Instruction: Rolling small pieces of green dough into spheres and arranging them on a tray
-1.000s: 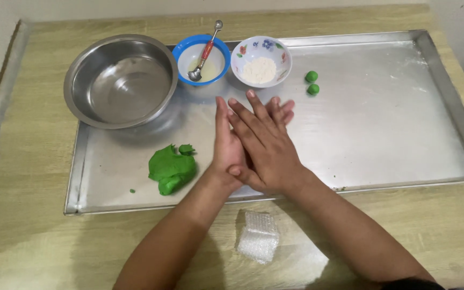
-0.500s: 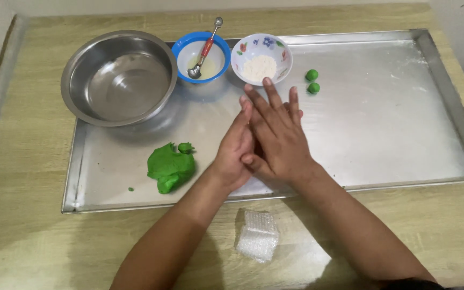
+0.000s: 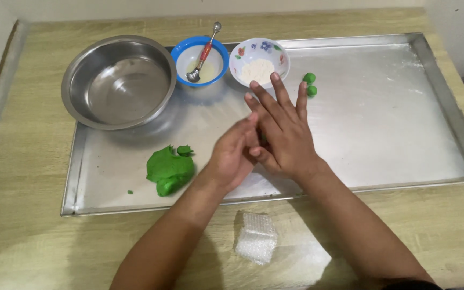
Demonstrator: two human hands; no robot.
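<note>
Right hand: the right hand (image 3: 283, 134) lay flat, palm down, across the left hand, its fingers (image 3: 275, 99) spread and straight, pointing toward the bowls.
Left hand: the left hand (image 3: 232, 156) lay palm up beneath it, the two palms pressed together above the tray; whether anything sat between them could not be told.
Dough: the lump of bright green dough (image 3: 168, 169) rested on the tray just left of the left wrist, apart from both hands, with a small crumb (image 3: 130, 191) of the same green near its lower left.
Balls: two small round green dough balls (image 3: 310, 84) sat side by side on the tray, just beyond the right fingertips.
Tray: the wide, shallow rectangular metal tray (image 3: 404, 107) lay on the pale wooden desk (image 3: 28, 247).
Bowls: a large empty steel mixing bowl (image 3: 118, 80) stood at the tray's far left; next to it a small blue bowl (image 3: 200, 60) held a red-handled metal spoon (image 3: 204, 53); a white flowered bowl (image 3: 259, 62) held white powder.
Desk edge: a small piece of clear bubble wrap (image 3: 256, 237) lay on the desk between the forearms.
</note>
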